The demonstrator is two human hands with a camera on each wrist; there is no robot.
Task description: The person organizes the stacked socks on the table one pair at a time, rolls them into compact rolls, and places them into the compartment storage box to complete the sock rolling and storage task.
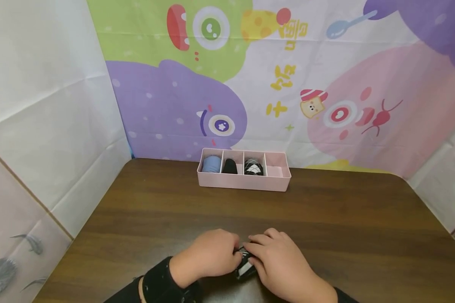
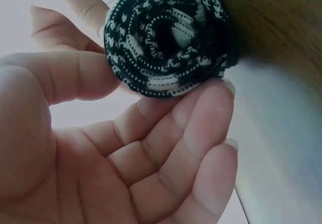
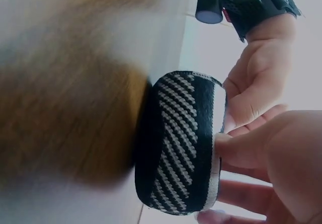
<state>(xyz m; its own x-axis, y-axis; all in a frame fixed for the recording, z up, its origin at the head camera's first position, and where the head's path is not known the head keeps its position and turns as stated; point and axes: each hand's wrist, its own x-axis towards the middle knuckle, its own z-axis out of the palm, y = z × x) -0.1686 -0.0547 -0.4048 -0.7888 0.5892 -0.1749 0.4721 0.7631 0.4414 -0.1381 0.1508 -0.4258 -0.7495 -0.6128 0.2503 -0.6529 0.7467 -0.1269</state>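
Near the front of the table, both hands hold a rolled black-and-white knitted sock (image 1: 245, 266). My left hand (image 1: 217, 254) has its thumb and curled fingers around one end of the roll. That spiral end of the sock (image 2: 168, 40) faces the left wrist camera. From the other side, my right hand (image 1: 282, 265) grips the roll. In the right wrist view the right thumb (image 3: 241, 148) presses on the sock's white band, and diagonal white stripes run along the black side. The roll's underside is hidden.
A pink divided box (image 1: 242, 182) stands at the back of the brown table (image 1: 155, 202). Its compartments hold a blue roll (image 1: 211, 164), a black roll (image 1: 230, 166) and a black-and-white patterned roll (image 1: 253, 167); the rightmost compartment (image 1: 276, 164) shows its bare floor. A printed cloth (image 1: 182, 101) hangs behind.
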